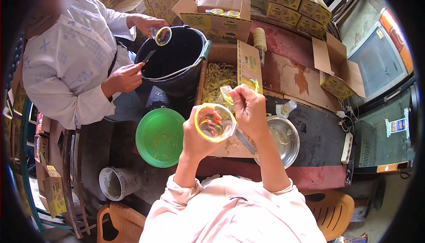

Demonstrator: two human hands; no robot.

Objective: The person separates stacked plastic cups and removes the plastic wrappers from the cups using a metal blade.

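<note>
My left hand (191, 139) is wrapped around a see-through plastic cup (215, 122) with a yellow rim and coloured print, its round mouth tilted up towards me. Just right of the cup, my right hand (251, 110) is closed, thumb and fingers pinching a torn strip of yellow and see-through film (227, 93). Another yellow bit shows above its knuckles. Under my right wrist lies a flat grey blade (245, 141); I cannot tell whether the hand touches it. Beyond both hands, yellow film scraps (218, 75) fill a cardboard box.
A green basin (160, 142) sits left, a metal bowl (290, 130) right. Across from me, a co-worker (73, 61) holds a cup and a knife by a black bucket (146, 61). Stacked cups (260, 39), an open carton (338, 72) and a power strip (347, 148) stand around.
</note>
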